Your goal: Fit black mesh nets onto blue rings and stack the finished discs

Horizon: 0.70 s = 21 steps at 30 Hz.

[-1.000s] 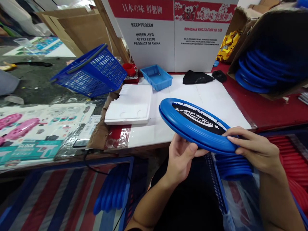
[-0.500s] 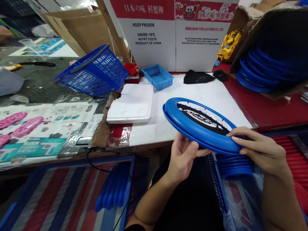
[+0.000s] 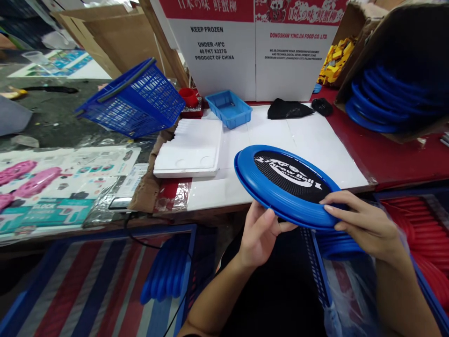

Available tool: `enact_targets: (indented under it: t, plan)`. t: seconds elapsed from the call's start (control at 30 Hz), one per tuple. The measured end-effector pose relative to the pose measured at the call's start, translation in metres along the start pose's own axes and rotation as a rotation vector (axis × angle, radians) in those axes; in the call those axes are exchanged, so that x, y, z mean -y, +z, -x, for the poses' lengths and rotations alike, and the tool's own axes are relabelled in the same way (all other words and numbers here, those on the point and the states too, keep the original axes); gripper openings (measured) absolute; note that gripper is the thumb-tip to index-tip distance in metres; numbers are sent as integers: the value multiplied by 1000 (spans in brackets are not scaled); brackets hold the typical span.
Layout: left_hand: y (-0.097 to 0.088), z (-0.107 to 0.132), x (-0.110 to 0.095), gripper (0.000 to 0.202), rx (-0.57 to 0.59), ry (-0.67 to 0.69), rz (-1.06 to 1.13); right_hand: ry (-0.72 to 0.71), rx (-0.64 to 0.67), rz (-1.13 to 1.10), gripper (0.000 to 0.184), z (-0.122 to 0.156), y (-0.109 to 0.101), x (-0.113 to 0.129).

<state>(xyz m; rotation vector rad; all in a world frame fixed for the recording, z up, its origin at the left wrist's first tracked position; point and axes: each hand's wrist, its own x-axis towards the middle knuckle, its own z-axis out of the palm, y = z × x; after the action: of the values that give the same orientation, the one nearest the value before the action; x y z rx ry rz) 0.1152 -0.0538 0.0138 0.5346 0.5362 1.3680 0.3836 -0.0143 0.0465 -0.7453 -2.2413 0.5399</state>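
Between my hands, tilted above the front edge of the white work surface, is a blue throw-ball disc (image 3: 242, 175). Its black mesh centre (image 3: 286, 174) carries white "Throw Ball" lettering and lies inside the blue ring. My left hand (image 3: 258, 234) is closed on the near left rim from below, its thumb up against the edge. On the right rim, my right hand (image 3: 365, 222) pinches the ring with fingers on top; its thumb is hidden. A black mesh piece (image 3: 289, 110) lies on the white surface beyond the disc.
A light-blue tray (image 3: 229, 110) and white foam block (image 3: 189, 150) stand behind left, beside a tilted blue basket (image 3: 136, 103). At right, a carton holds blue rings (image 3: 379, 103). Crates below hold blue rings (image 3: 164, 271) and red rings (image 3: 417, 224). A white carton (image 3: 224, 75) walls the back.
The disc has tipped so more of its mesh face and lettering shows, and the mesh now seems to fill the ring. Both hands have shifted slightly left, still gripping it.
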Motion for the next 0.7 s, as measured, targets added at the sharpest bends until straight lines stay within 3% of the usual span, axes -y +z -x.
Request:
enact_targets:
  t: [0.33, 0.7]
  plan:
    - [-17, -5, 8, 37, 13, 4, 35, 12, -15, 30, 62, 4, 17, -1]
    - [-9, -5, 7, 36, 30, -17, 74, 12, -56, -40, 59, 2, 2, -5]
